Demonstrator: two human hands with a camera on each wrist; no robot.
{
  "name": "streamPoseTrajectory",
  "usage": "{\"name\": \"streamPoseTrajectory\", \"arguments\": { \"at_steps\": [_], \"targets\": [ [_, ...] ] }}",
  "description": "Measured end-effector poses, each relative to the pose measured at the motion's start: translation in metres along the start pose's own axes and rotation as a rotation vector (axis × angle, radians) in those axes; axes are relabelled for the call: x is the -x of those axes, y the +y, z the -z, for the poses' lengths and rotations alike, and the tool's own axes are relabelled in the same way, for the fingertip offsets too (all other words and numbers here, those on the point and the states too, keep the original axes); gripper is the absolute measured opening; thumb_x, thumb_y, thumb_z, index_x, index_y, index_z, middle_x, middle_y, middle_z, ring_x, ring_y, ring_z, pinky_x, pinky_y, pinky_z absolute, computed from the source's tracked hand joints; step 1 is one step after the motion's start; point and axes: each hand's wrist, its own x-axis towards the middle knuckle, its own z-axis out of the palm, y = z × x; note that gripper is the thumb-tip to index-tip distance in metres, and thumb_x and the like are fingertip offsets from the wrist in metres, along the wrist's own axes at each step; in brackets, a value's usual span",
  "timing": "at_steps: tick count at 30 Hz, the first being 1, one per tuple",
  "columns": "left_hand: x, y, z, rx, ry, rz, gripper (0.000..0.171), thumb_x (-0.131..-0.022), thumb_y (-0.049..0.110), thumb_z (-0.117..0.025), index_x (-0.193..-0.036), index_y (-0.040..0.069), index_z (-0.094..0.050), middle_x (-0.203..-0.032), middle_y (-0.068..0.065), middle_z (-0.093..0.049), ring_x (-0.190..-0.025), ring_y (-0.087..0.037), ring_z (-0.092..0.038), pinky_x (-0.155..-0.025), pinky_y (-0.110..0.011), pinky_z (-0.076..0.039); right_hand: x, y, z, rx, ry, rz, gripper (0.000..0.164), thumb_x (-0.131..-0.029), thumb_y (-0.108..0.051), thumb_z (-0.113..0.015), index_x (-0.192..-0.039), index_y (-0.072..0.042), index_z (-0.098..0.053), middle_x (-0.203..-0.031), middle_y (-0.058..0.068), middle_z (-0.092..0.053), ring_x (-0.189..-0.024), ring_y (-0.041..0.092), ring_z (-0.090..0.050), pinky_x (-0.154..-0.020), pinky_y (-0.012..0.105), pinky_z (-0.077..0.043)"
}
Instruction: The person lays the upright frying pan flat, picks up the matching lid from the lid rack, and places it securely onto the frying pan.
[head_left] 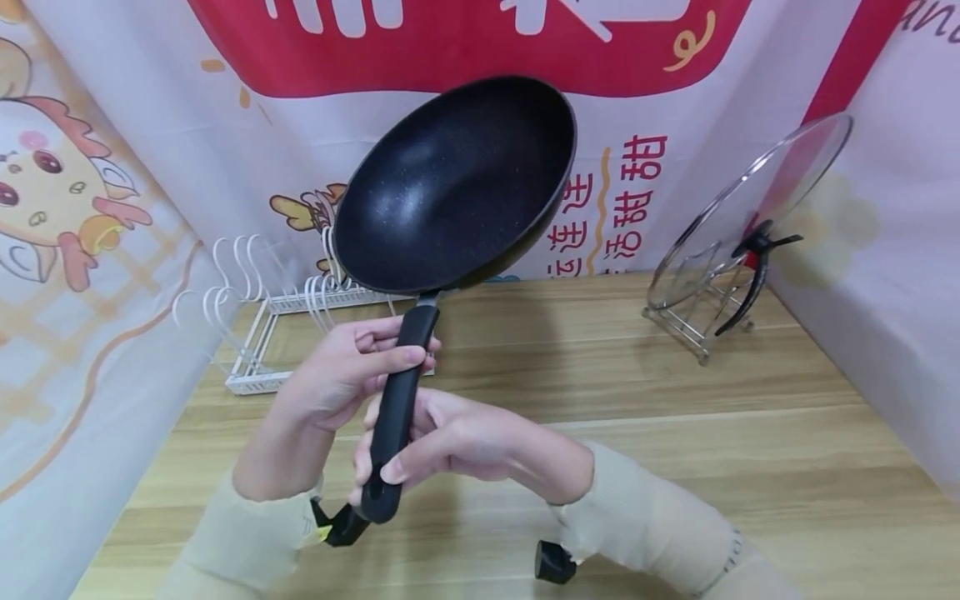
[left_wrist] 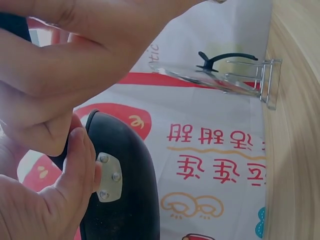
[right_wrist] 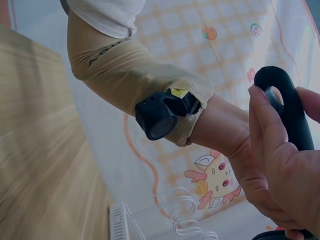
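A black frying pan [head_left: 457,183] is held up above the table, tilted so its inside faces the head camera. My left hand [head_left: 341,367] grips the black handle [head_left: 397,408] near the pan, thumb lying across the top. Lower down, toward the handle's end with the hanging hole, my right hand [head_left: 450,437] holds the same handle between thumb and fingers. In the left wrist view the pan's outer side shows a riveted metal bracket [left_wrist: 110,177]. The right wrist view shows the looped handle end [right_wrist: 285,100] in the right hand [right_wrist: 285,170].
On the left stands a white wire dish rack [head_left: 258,379], partly behind the left hand. At right a glass lid [head_left: 738,208] with a black knob leans in a metal wire stand [head_left: 693,333]. Printed cloth [head_left: 600,117] walls the back and sides of the wooden table [head_left: 637,417].
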Motion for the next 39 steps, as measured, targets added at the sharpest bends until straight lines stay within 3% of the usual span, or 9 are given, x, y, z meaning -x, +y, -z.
{"name": "streamPoseTrajectory", "arguments": {
  "at_steps": [7,16,21,25,32,39],
  "targets": [
    [-0.004,-0.006,-0.01,-0.067,0.057,-0.031,0.02,-0.093,-0.006,-0.065,-0.112,-0.008,-0.07,-0.096,-0.006,-0.076,-0.091,-0.014,-0.072,-0.079,-0.023,-0.058,0.01,0.001,0.005,0.027,0.048,-0.051,0.032,-0.09,0.012,-0.052,-0.116,-0.005,-0.044,-0.102,0.005,-0.069,-0.102,0.021,-0.07,-0.096,0.041,-0.055],
    [-0.012,-0.026,-0.021,-0.095,0.09,-0.048,0.029,-0.092,-0.009,-0.065,-0.118,-0.022,-0.06,-0.093,-0.004,-0.075,-0.089,-0.011,-0.072,-0.08,-0.021,-0.057,0.023,0.009,0.006,0.087,0.159,-0.05,0.024,-0.101,0.001,-0.054,-0.12,-0.002,-0.04,-0.106,0.009,-0.072,-0.098,0.016,-0.07,-0.095,0.043,-0.056],
    [-0.015,-0.035,-0.026,-0.14,0.079,-0.051,0.029,-0.091,-0.008,-0.067,-0.116,-0.023,-0.061,-0.092,-0.007,-0.075,-0.087,-0.011,-0.072,-0.079,-0.022,-0.056,0.031,0.014,0.009,0.094,0.166,-0.035,0.023,-0.101,0.002,-0.055,-0.119,0.001,-0.041,-0.104,0.006,-0.071,-0.1,0.016,-0.07,-0.097,0.046,-0.055],
    [-0.019,-0.038,-0.031,-0.16,0.082,-0.055,0.028,-0.091,-0.006,-0.07,-0.115,-0.019,-0.064,-0.093,-0.01,-0.074,-0.088,-0.013,-0.072,-0.08,-0.024,-0.056,0.039,0.013,0.013,0.103,0.168,-0.045,0.032,-0.101,0.004,-0.055,-0.126,0.002,-0.035,-0.103,0.005,-0.071,-0.099,0.018,-0.071,-0.096,0.046,-0.056],
    [-0.023,-0.039,-0.041,-0.14,0.098,-0.055,0.028,-0.09,-0.005,-0.071,-0.116,-0.016,-0.065,-0.094,-0.009,-0.075,-0.091,-0.016,-0.072,-0.084,-0.026,-0.056,0.051,0.008,0.022,0.094,0.111,-0.042,0.039,-0.1,-0.005,-0.062,-0.128,0.001,-0.034,-0.102,0.003,-0.07,-0.101,0.021,-0.071,-0.09,0.037,-0.056],
    [-0.032,-0.047,-0.051,-0.085,0.093,-0.079,0.031,-0.09,-0.005,-0.071,-0.12,-0.015,-0.065,-0.099,-0.01,-0.076,-0.095,-0.017,-0.072,-0.087,-0.027,-0.056,0.063,0.003,0.031,0.098,0.132,-0.067,0.044,-0.098,-0.009,-0.066,-0.129,0.0,-0.035,-0.101,0.003,-0.07,-0.099,0.021,-0.071,-0.088,0.036,-0.057]
  ]
}}
